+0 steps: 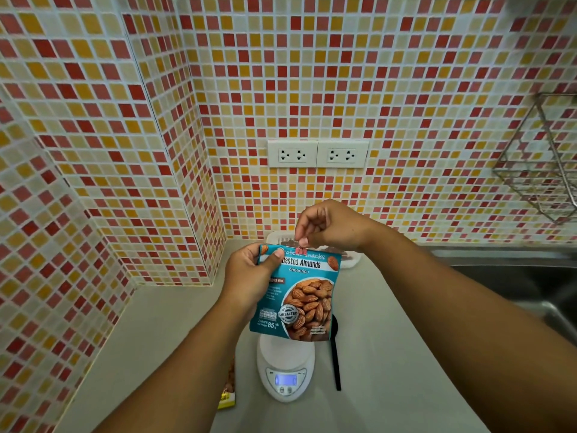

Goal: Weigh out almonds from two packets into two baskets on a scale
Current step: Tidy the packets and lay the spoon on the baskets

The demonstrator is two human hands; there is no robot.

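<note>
My left hand (249,271) grips the teal almond packet (296,295) above the scale (284,370). My right hand (327,226) pinches the pink clip (301,250) on its top edge.

Mosaic tile walls (312,73) in red, orange and cream meet at a corner at ten o'clock. Two double sockets (318,153) sit centre; a wire rack (540,164) hangs at three o'clock above a steel sink (530,276); pale countertop (162,332) below.

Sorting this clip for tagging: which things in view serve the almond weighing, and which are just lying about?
In the job: left hand holding the teal packet; right hand pinching its clip; scale; second packet by the left arm; white basket behind.

Lying about: black utensil, sockets, wire rack, sink.
</note>
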